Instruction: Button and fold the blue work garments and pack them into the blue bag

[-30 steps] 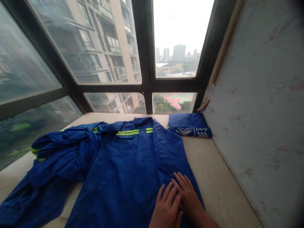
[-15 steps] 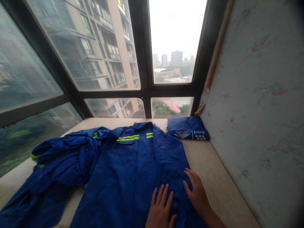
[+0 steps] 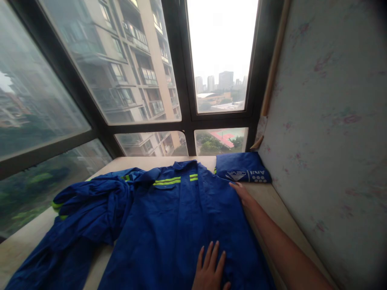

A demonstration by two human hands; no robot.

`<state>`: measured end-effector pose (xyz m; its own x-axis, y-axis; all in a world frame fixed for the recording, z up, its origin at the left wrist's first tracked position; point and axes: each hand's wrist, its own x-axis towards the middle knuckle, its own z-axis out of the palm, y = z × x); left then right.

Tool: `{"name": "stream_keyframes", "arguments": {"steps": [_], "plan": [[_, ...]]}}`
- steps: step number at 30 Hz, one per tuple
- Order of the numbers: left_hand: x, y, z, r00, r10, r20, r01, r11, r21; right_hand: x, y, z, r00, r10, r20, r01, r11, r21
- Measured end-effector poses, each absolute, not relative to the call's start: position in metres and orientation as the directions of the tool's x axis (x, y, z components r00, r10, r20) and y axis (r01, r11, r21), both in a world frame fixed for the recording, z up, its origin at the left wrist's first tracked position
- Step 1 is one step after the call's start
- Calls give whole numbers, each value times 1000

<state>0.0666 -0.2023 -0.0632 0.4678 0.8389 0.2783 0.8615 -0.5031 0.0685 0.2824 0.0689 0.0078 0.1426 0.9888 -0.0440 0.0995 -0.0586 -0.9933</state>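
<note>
A blue work jacket with yellow-green reflective stripes lies spread out, its collar toward the window and its right side folded inward. My left hand rests flat on the lower part of the jacket, fingers spread. At the jacket's upper right edge is my right hand, its fingers close together on the cloth at that edge. The undersides of those fingers are hidden. Just beyond it lies a folded blue garment with white lettering reading "Anji CEVA", upside down from here.
A crumpled blue garment with yellow-green stripes is heaped on the left, touching the jacket. Everything lies on a pale sill. Dark-framed windows stand behind and to the left; a flower-papered wall bounds the right.
My right hand has moved forward along the jacket's right edge, from its middle to near the top. The left hand stays flat on the cloth. The view has shifted slightly.
</note>
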Motion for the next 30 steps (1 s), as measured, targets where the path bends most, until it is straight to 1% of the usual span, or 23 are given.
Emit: {"name": "stream_keyframes", "arguments": {"steps": [3,6,8,10,13,15,18,20,21,23,24,25,27,28,30], "plan": [[63,-196,-79,487,796,360,846,-532,33,273,85,15,137,990,-27,169,-50,-984],[68,-196,-92,439,808,393,861,-503,72,268,89,25,144,987,75,261,35,-965],[80,-197,-96,360,858,366,892,-432,135,268,91,34,136,978,158,329,106,-938],[98,-195,-97,294,905,308,911,-363,196,272,95,46,119,967,226,398,162,-903],[132,-187,-90,319,918,236,885,-377,272,287,108,63,88,954,288,496,209,-843],[157,-179,-81,337,921,194,856,-385,344,303,119,72,77,949,307,561,213,-800],[186,-170,-58,344,931,124,793,-359,492,328,128,77,80,948,309,650,185,-737],[191,-167,-37,336,934,123,715,-338,612,338,126,75,87,943,320,723,161,-671],[187,-166,-25,307,942,135,671,-315,671,339,121,72,79,936,342,773,159,-614],[164,-161,0,184,969,164,588,-243,771,329,105,62,8,915,403,862,198,-467],[144,-157,12,102,979,177,552,-204,808,318,93,56,-58,903,425,883,245,-400],[120,-152,22,13,981,193,525,-171,834,304,79,48,-135,890,435,881,309,-359],[62,-138,35,-220,955,197,483,-69,873,269,49,32,-285,866,412,814,445,-372],[30,-130,38,-354,916,190,477,1,879,251,34,24,-345,855,387,772,493,-402],[-34,-116,39,-582,791,187,487,156,859,219,10,7,-409,851,329,706,524,-477]]}}
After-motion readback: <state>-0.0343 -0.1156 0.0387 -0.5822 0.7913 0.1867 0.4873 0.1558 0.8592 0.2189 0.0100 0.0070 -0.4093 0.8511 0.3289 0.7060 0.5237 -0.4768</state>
